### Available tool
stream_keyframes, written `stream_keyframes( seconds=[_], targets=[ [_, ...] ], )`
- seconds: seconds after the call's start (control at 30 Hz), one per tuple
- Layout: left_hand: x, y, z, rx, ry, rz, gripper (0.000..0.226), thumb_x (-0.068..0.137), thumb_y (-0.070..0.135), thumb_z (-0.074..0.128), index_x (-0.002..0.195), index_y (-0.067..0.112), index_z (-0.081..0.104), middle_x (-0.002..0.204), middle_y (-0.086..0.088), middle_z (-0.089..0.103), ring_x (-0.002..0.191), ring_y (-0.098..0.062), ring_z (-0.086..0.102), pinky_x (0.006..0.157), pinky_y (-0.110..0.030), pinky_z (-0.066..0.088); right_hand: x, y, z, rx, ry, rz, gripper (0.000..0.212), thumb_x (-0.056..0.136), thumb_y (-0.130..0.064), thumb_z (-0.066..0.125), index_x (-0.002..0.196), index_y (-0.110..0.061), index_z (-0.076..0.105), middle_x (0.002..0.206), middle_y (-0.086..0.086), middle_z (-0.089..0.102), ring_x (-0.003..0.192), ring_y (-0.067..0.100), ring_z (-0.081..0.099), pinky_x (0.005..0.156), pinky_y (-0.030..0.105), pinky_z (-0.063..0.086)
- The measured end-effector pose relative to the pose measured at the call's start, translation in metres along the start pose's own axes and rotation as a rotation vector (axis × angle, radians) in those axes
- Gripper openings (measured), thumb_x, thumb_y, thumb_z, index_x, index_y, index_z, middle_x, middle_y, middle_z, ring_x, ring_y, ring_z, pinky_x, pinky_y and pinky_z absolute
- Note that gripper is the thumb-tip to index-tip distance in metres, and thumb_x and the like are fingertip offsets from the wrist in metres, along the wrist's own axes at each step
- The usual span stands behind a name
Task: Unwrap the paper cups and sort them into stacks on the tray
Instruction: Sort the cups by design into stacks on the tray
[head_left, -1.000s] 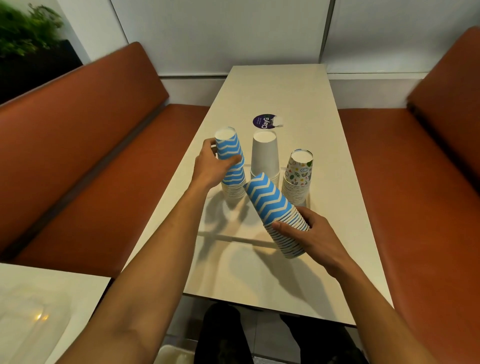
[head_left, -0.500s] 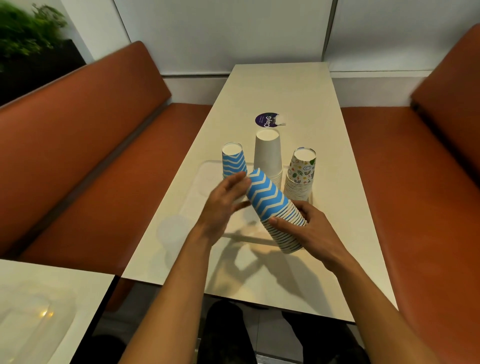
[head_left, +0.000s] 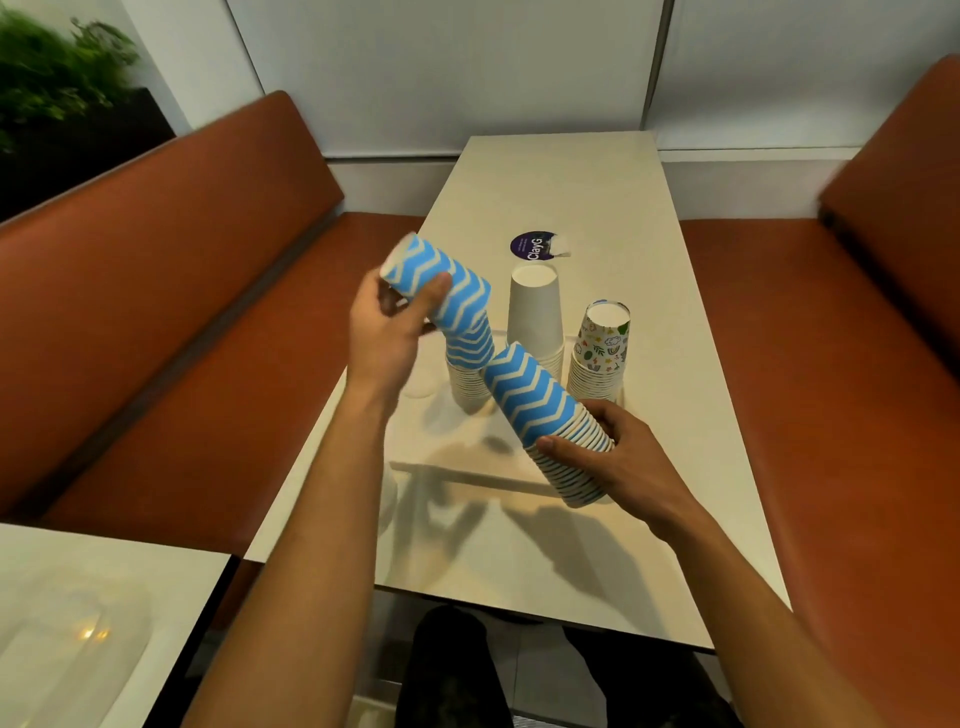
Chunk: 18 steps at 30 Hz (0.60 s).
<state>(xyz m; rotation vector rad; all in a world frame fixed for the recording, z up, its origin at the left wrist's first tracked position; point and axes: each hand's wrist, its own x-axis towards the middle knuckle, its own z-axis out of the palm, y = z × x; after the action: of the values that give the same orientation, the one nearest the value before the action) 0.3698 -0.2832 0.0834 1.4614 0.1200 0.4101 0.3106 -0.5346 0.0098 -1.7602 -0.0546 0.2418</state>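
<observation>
My right hand (head_left: 618, 462) grips a tilted stack of blue zigzag cups (head_left: 540, 410) near its rims, above the clear tray (head_left: 452, 475). In my left hand (head_left: 387, 332) is a single blue zigzag cup (head_left: 441, 283), held tilted over the blue zigzag stack (head_left: 470, 364) that stands upside down on the tray. A plain white stack (head_left: 536, 312) and a stack with colourful doodles (head_left: 600, 348) stand upside down behind and to the right.
A round purple sticker (head_left: 532, 245) lies on the table (head_left: 561, 192) beyond the cups. Orange-brown benches (head_left: 171, 312) run along both sides. A second table (head_left: 78, 623) shows at the lower left, a plant (head_left: 52, 73) at the top left.
My left hand took one cup off the stack held in my right hand and carried it up and left over the standing blue stack.
</observation>
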Motion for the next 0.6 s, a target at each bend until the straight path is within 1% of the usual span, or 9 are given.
stream_keyframes(
  seconds=[0.03, 0.1, 0.17, 0.3, 0.33, 0.4, 0.47, 0.53, 0.6],
  targets=[
    [0.011, 0.002, -0.001, 0.031, 0.033, 0.046, 0.043, 0.086, 0.017, 0.083, 0.121, 0.013, 0.059, 0.114, -0.002, 0.074, 0.103, -0.016, 0.072, 0.086, -0.041, 0.062, 0.000, 0.000, 0.000, 0.004, 0.001, 0.000, 0.066, 0.059, -0.057, 0.085, 0.117, -0.031, 0.065, 0.111, -0.008, 0.071, 0.098, 0.008, 0.069, 0.082, 0.026, 0.060],
    [0.029, 0.004, 0.001, 0.126, 0.050, 0.092, 0.055, 0.077, 0.026, 0.090, 0.120, 0.016, 0.059, 0.119, -0.003, 0.073, 0.107, -0.015, 0.072, 0.093, -0.041, 0.060, 0.000, 0.000, 0.000, 0.022, 0.002, 0.002, 0.067, 0.059, -0.055, 0.086, 0.117, -0.030, 0.065, 0.110, -0.007, 0.072, 0.093, 0.004, 0.070, 0.078, 0.022, 0.059],
    [0.042, 0.000, 0.005, 0.257, 0.032, 0.096, 0.064, 0.069, 0.037, 0.093, 0.121, 0.019, 0.059, 0.120, -0.001, 0.073, 0.108, -0.015, 0.072, 0.095, -0.039, 0.060, 0.000, 0.000, 0.000, 0.039, 0.001, 0.004, 0.067, 0.058, -0.054, 0.086, 0.117, -0.028, 0.066, 0.110, -0.007, 0.072, 0.091, 0.002, 0.070, 0.075, 0.020, 0.058],
    [0.054, -0.018, 0.018, 0.489, -0.009, 0.050, 0.065, 0.077, 0.034, 0.091, 0.129, 0.017, 0.057, 0.118, 0.008, 0.068, 0.105, -0.010, 0.067, 0.092, -0.029, 0.057, 0.001, -0.002, -0.002, 0.029, 0.005, 0.001, 0.068, 0.059, -0.056, 0.086, 0.118, -0.030, 0.065, 0.111, -0.008, 0.072, 0.097, 0.005, 0.070, 0.079, 0.022, 0.059],
    [0.053, -0.023, 0.020, 0.520, -0.016, 0.032, 0.065, 0.078, 0.034, 0.090, 0.130, 0.017, 0.056, 0.118, 0.008, 0.066, 0.105, -0.010, 0.066, 0.091, -0.028, 0.056, 0.001, -0.001, -0.003, 0.025, 0.007, 0.000, 0.068, 0.059, -0.056, 0.086, 0.119, -0.030, 0.065, 0.112, -0.008, 0.072, 0.098, 0.006, 0.070, 0.080, 0.022, 0.059],
    [0.053, -0.034, 0.023, 0.562, -0.042, -0.013, 0.069, 0.078, 0.034, 0.090, 0.134, 0.016, 0.054, 0.122, 0.005, 0.066, 0.106, -0.013, 0.065, 0.093, -0.032, 0.056, 0.002, -0.001, -0.005, 0.019, 0.010, -0.001, 0.069, 0.061, -0.055, 0.086, 0.121, -0.029, 0.065, 0.113, -0.008, 0.072, 0.101, 0.008, 0.070, 0.081, 0.023, 0.059],
    [0.052, -0.044, 0.024, 0.586, -0.080, -0.067, 0.075, 0.078, 0.036, 0.090, 0.139, 0.017, 0.050, 0.133, -0.001, 0.065, 0.112, -0.016, 0.064, 0.098, -0.037, 0.056, 0.001, 0.000, -0.006, 0.018, 0.009, -0.002, 0.068, 0.061, -0.054, 0.087, 0.121, -0.028, 0.065, 0.113, -0.008, 0.072, 0.101, 0.009, 0.070, 0.082, 0.024, 0.059],
    [0.048, -0.049, 0.022, 0.579, -0.099, -0.107, 0.080, 0.079, 0.038, 0.089, 0.144, 0.018, 0.046, 0.142, -0.003, 0.060, 0.123, -0.020, 0.061, 0.101, -0.037, 0.054, 0.001, -0.001, -0.006, 0.023, 0.008, -0.001, 0.068, 0.061, -0.054, 0.087, 0.120, -0.028, 0.065, 0.112, -0.008, 0.072, 0.101, 0.009, 0.070, 0.082, 0.024, 0.059],
    [0.041, -0.049, 0.021, 0.570, -0.077, -0.120, 0.084, 0.082, 0.048, 0.084, 0.149, 0.022, 0.041, 0.150, -0.004, 0.054, 0.134, -0.022, 0.054, 0.103, -0.037, 0.050, 0.001, -0.001, -0.006, 0.022, 0.010, -0.001, 0.069, 0.061, -0.055, 0.086, 0.120, -0.028, 0.065, 0.112, -0.007, 0.072, 0.101, 0.009, 0.070, 0.083, 0.025, 0.059]
  ],
)
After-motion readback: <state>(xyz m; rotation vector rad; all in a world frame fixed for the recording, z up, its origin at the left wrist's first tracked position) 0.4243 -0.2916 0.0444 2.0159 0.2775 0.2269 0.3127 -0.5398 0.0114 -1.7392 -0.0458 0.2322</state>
